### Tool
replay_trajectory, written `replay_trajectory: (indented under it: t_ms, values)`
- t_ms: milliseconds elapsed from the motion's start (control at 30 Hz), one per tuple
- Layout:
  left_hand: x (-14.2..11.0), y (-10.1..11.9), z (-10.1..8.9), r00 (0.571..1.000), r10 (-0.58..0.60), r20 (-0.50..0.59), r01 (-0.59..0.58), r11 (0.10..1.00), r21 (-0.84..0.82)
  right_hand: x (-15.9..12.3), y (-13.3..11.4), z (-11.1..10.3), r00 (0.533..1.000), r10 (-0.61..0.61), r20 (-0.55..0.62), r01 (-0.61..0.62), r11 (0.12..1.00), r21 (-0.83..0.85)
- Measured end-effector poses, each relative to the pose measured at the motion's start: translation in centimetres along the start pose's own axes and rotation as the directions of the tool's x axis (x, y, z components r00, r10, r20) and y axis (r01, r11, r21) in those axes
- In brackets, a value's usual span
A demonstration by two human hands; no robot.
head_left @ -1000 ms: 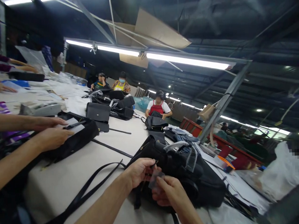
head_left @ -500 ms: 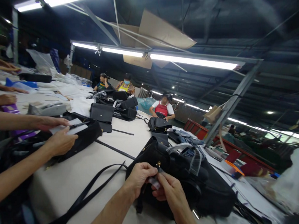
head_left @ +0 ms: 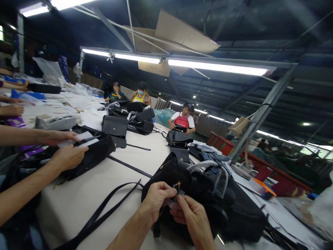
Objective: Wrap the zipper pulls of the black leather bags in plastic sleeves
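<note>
A black handbag (head_left: 229, 206) lies on the pale table (head_left: 108, 185) in front of me. My left hand (head_left: 155, 199) and my right hand (head_left: 190, 216) meet at its near edge, fingers pinched around a small gold zipper pull (head_left: 178, 184) and a bit of clear plastic film. A long black strap (head_left: 104, 211) runs from the bag toward the lower left. Clear plastic wrap (head_left: 212, 172) lies over the bag's top.
A co-worker's two hands (head_left: 63, 148) at the left press on another black bag (head_left: 93, 151) with white paper. More black bags (head_left: 139, 120) sit further back. Three people sit at the far end. Papers and plastic clutter the right edge (head_left: 267, 205).
My hands have drawn closer together at the zipper pull, the clear film now bunched between the fingers. The view has shifted slightly right and down; the co-worker's hands barely moved.
</note>
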State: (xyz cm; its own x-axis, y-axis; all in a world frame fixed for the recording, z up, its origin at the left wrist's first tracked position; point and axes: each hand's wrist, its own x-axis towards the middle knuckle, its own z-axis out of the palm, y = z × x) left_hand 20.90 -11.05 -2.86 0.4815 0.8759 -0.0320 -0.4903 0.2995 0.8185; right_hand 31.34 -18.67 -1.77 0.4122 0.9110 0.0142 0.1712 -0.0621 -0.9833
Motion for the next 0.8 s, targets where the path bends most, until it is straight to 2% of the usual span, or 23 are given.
replay_trajectory:
  t_ms: [233,400,567,800]
  values:
    - [-0.18,-0.34,0.43,0.999,0.034,0.016,-0.034,0.999,-0.024,-0.08,0.34,0.19,0.998,-0.06,0.001,0.06,0.998,-0.005]
    - [-0.08,-0.56,0.23,0.999,0.04,-0.026,-0.041,0.998,-0.046,-0.24,0.46,-0.07,1.0,-0.012,-0.003,0.013,0.997,0.079]
    - [-0.05,-0.18,-0.12,1.0,-0.007,0.001,0.007,0.999,-0.031,-0.22,0.74,-0.31,0.999,0.033,-0.013,-0.03,0.986,0.167]
    - [-0.32,0.44,0.07,0.997,-0.08,0.007,0.08,0.997,-0.009,-0.34,0.43,0.09,1.0,0.003,-0.03,0.001,0.993,0.115]
